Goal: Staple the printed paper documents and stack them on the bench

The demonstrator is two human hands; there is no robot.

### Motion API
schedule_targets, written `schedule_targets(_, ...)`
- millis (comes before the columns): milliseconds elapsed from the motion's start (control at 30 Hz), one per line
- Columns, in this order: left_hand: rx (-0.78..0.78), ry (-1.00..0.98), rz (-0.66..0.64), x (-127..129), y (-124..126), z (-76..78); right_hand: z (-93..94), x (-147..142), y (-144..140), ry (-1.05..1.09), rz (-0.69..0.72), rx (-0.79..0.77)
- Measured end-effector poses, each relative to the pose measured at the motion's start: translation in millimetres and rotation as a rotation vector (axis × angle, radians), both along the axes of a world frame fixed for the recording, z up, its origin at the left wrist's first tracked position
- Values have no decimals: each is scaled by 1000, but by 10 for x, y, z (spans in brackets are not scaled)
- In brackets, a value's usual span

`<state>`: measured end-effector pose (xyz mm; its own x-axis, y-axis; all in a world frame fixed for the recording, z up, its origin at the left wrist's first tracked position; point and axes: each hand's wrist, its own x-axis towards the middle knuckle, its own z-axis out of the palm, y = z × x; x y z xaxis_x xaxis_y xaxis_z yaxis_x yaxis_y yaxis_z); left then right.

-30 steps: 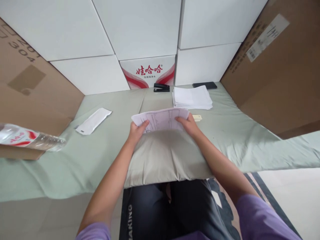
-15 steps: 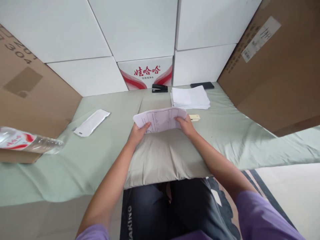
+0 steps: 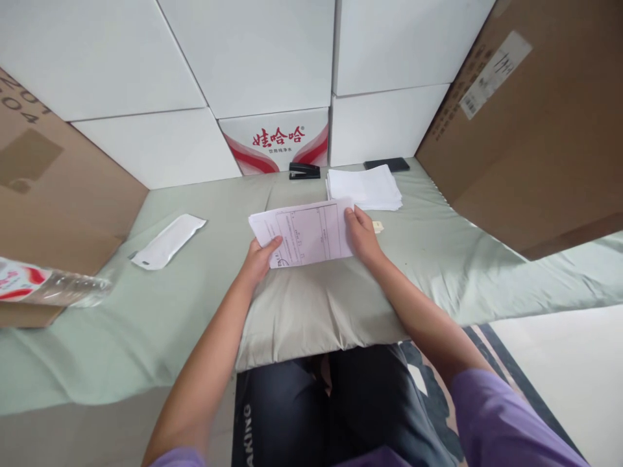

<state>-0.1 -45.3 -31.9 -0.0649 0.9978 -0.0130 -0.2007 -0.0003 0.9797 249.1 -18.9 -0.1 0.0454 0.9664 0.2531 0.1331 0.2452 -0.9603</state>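
Holding a printed form sheet (image 3: 302,232) between both hands, above a grey-green pillow (image 3: 316,305) that lies on the green-sheeted bed (image 3: 462,259). Left hand (image 3: 257,258): fingers closed on the sheet's lower left corner, thumb on top. Right hand (image 3: 363,235): fingers closed on the right edge, thumb over the paper. Sheet roughly flat, printed side up, slightly skewed. Just beyond the right hand, a small pale tag (image 3: 377,226) on the sheet. Farther back, a stack of white paper (image 3: 364,187), with a black stapler (image 3: 304,170) to its left and a dark flat object (image 3: 387,164) behind it. White envelope (image 3: 168,241) well to the left; plastic water bottle (image 3: 48,287) at far left edge.
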Motion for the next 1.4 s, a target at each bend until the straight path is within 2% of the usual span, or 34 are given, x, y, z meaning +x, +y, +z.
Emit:
schedule_targets(233, -78, -4, -48, -73, 5, -3, -69, 45, 74, -74, -32, -58)
schedule_targets(367, -123, -11, -95, -170, 41, 75, -173, 36, 113, -134, 112, -269)
schedule_targets(467, -177, 36, -41, -201, 67, 96, -190, 31, 63, -152, 221, -389)
schedule_targets(567, -238, 55, -7, -170, 70, 60, -155, 89, -34, -271, 238, -449)
schedule_targets(767, -347, 144, -158, -76, -23, 65, -185, 378, -165, -627, 68, -421)
schedule_targets(933, -411, 247, -362, -77, -80, 145, -231, 531, -138, -752, 47, -399)
schedule_targets(1100, -428, 222, -404, -80, -84, 172, -211, 596, -84, -747, 41, -402)
schedule_targets(1233, -441, 232, -374, -76, -89, 177, -185, 614, -112, -763, 14, -433)
schedule_targets(1300, -447, 245, -359, -77, -88, 171, -130, 612, -163, -770, -83, -404)
schedule_targets(1400, -448, 246, -360, -88, -79, 151, 49, 610, -248, -748, -355, -232)
